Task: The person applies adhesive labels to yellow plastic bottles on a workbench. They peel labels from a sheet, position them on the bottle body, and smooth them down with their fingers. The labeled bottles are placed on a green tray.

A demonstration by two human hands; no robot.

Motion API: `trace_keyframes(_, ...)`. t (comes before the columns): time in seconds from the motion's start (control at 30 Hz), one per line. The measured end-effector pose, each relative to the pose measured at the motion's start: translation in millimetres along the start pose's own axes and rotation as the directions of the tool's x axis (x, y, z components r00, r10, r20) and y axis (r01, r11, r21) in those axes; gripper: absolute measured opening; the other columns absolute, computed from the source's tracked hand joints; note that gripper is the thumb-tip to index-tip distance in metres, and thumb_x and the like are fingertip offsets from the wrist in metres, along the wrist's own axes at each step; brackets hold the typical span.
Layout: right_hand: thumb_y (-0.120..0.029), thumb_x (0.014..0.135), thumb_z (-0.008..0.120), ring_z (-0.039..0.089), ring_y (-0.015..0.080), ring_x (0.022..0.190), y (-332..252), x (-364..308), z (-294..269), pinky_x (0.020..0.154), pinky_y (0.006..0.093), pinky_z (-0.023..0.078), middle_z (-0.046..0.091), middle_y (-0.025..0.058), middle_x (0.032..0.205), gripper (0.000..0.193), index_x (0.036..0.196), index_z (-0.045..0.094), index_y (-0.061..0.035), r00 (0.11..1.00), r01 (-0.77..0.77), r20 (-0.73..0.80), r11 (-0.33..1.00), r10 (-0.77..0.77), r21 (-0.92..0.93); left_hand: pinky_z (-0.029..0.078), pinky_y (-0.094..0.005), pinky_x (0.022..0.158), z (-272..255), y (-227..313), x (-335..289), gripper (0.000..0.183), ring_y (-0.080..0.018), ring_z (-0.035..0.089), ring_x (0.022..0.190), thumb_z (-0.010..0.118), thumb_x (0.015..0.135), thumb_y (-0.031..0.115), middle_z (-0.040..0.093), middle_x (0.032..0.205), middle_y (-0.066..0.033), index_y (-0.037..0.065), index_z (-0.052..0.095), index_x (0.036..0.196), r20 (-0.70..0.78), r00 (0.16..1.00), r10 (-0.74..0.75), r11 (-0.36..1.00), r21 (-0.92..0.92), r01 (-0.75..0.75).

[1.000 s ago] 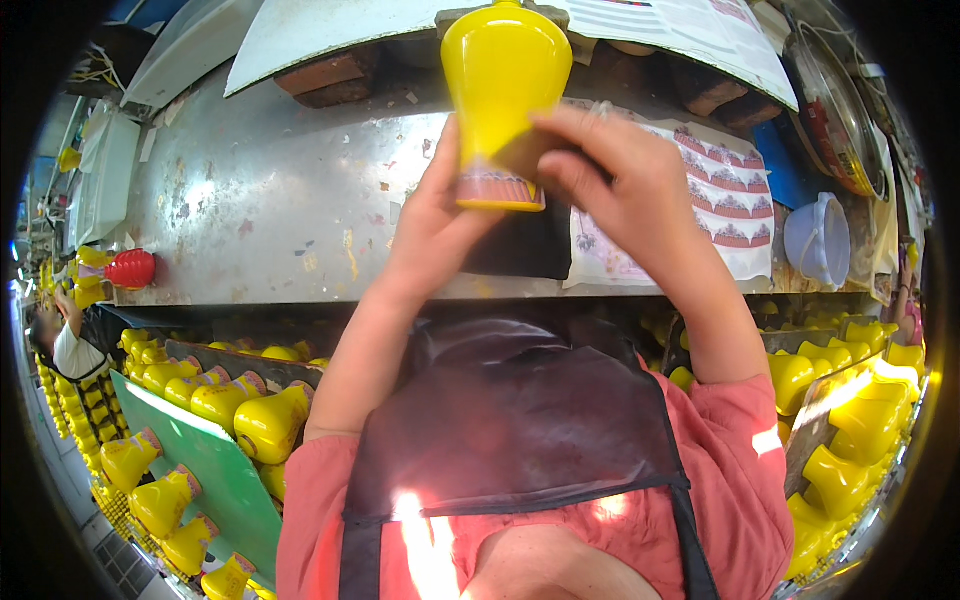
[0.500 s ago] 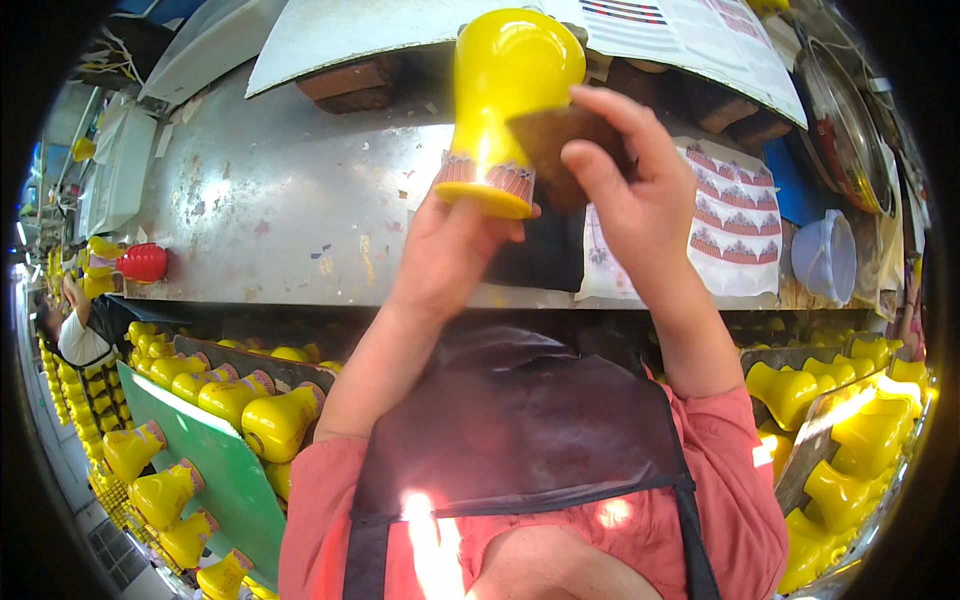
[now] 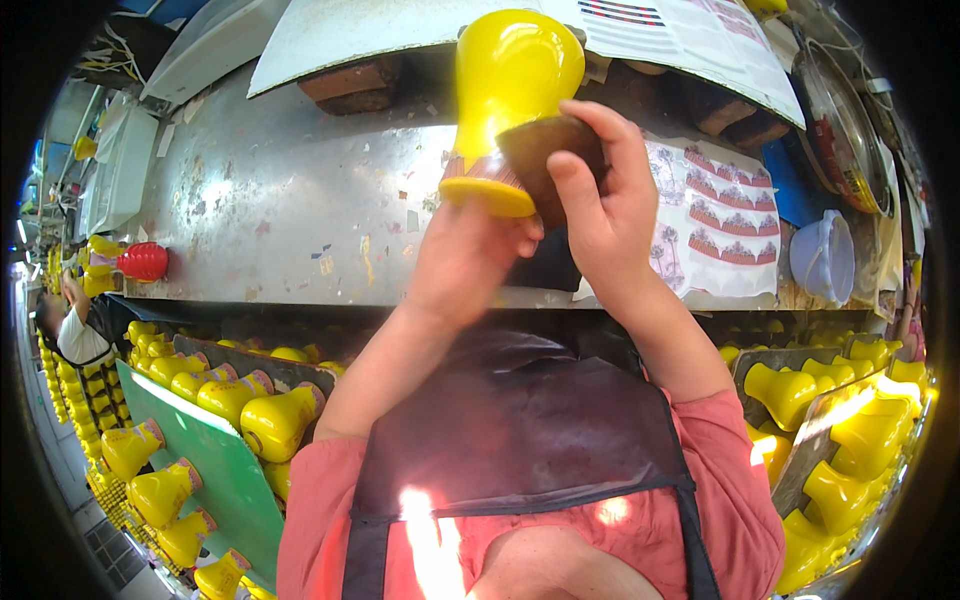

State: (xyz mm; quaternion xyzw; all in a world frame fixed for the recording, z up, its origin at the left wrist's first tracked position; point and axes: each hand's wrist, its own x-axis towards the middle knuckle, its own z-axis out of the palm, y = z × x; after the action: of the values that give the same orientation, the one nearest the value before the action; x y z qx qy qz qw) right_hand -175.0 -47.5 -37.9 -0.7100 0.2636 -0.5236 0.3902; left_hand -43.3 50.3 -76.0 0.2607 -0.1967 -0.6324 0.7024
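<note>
Yellow vase (image 3: 518, 75), held over the far-middle of the metal counter (image 3: 270, 190), wide end away from the wearer, narrow base end toward the wearer; pinkish patterned band around the neck nr the base. L hand (image 3: 462, 262) (slightly blurred) clamped on the vase at its base, some fingertips hidden behind it. R hand (image 3: 615, 190) clamped on a dark brown flat pad (image 3: 550, 155), thumb on the near face, fingers at the far edge; pad's L edge against the patterned band. R of the hands, on the counter: printed sheet (image 3: 735, 225) w/ rows of pinkish motifs; further R, a pale blue bucket (image 3: 822, 258). Beyond the vase, a white board (image 3: 370, 35) w/ a brick (image 3: 350, 88) under its near edge. Far L of counter: red ribbed object (image 3: 142, 262), kind unclear. Below counter level, both sides: more yellow vases (image 3: 280, 420), several on their sides; a green board (image 3: 200, 470) btwn those at L. Far L edge: another person (image 3: 82, 338), partly visible.
</note>
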Motion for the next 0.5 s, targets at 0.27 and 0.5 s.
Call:
trace_keyframes(0.27,-0.003,0.090,0.077,0.064,0.0107,0.084,6.8,4.7,-11.3,0.076,0.0242,0.053,0.069,0.0059,0.097,0.023,0.111,0.066,-0.0030,0.989,0.055,-0.118,0.971,-0.084,-0.233,0.052,-0.0349,0.087,3.9,1.2,0.6,0.048,-0.0188,0.061,0.107,0.058,0.107,0.032,0.062,0.127,-0.0068,0.006,0.045,0.146,-0.071,0.992,0.107,0.915,0.397,-0.071)
trace_keyframes(0.5,0.011,0.074,0.082,0.075,0.0231,0.088,-13.6,-39.6,-30.5,0.076,0.0331,0.060,0.076,0.0095,0.100,0.040,0.108,0.072,-0.0081,0.989,0.139,0.068,0.977,-0.130,-0.159,0.050,-0.0333,0.097,-3.8,-3.6,5.3,0.067,-0.0170,0.061,0.115,0.067,0.098,0.009,0.063,0.131,-0.0081,0.002,0.037,0.157,-0.002,0.964,0.265,0.652,0.737,-0.177)
